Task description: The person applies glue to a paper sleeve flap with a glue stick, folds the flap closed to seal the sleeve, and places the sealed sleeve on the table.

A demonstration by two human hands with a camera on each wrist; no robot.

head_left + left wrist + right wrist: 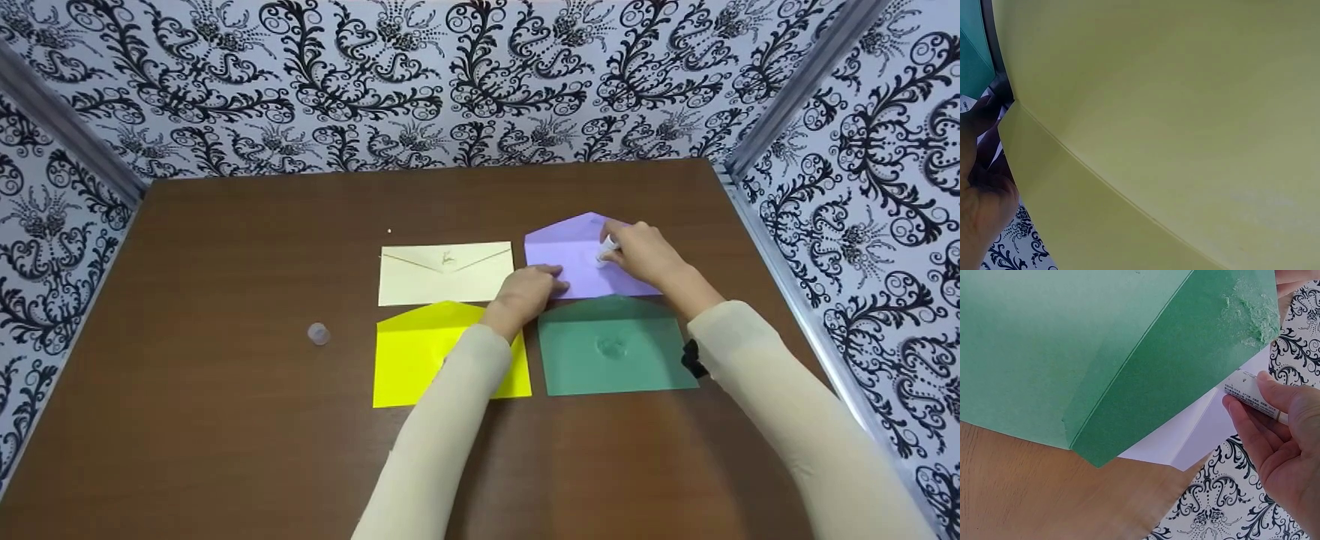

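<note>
My right hand [643, 253] pinches a white glue stick [1249, 391] between thumb and fingers, its end at the purple envelope [574, 259]. That envelope lies with its pointed flap folded up and back. On its lower left corner rests my left hand [529, 289], fingers extended over the paper. Nearer to me is a green envelope [570, 367], flap also open; whitish glue smears [1255, 318] show near its flap tip in the right wrist view. A yellow envelope [405, 367] lies partly under my left forearm and fills most of the left wrist view.
A cream envelope [446, 285] with its flap folded down lies left of the purple one. A small translucent cap [318, 334] stands on the brown table [225, 420] further left. Patterned panels [465, 82] border the table at the back and sides.
</note>
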